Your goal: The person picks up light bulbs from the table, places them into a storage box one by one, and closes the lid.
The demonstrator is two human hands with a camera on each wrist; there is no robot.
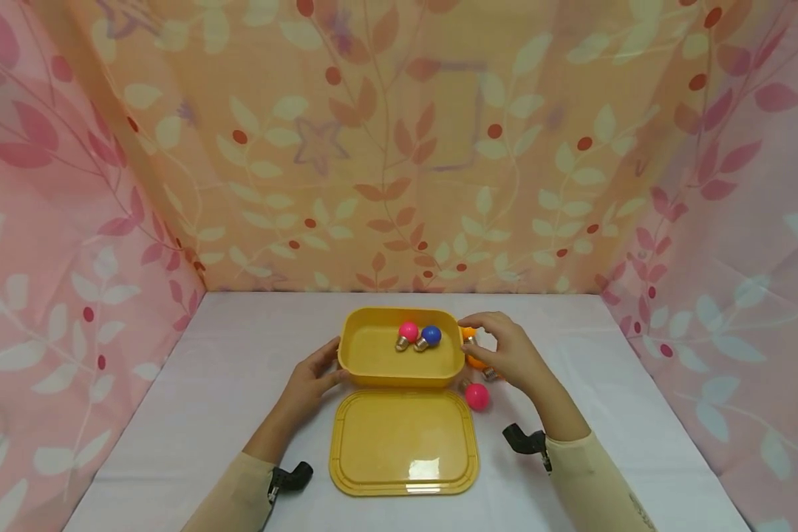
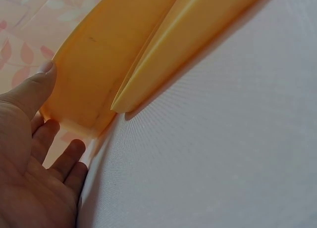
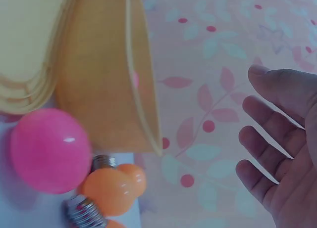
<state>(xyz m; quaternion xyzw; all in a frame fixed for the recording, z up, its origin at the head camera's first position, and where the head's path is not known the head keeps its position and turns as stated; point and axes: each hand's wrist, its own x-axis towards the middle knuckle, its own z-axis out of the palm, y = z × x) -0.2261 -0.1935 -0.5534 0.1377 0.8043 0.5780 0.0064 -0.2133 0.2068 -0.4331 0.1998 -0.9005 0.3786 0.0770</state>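
A yellow plastic box (image 1: 372, 355) stands on the white cloth with a pink bulb (image 1: 408, 332) and a blue bulb (image 1: 431, 335) inside, both with metal screw bases. My left hand (image 1: 312, 377) is at the box's left end, thumb and fingertips against its wall, fingers loosely extended. Off the right end, my right hand (image 1: 515, 355) is spread with nothing in it. Between that hand and the box lie several orange bulbs (image 3: 110, 191), partly hidden by the hand in the head view. Another pink bulb (image 1: 476, 397) rests by the box's near right corner.
Just in front of the box, a yellow lid (image 1: 404, 443) lies flat on the white cloth (image 1: 239, 332). Patterned fabric walls (image 1: 399, 148) enclose the back and both sides. Each wrist carries a black camera mount (image 1: 524, 440).
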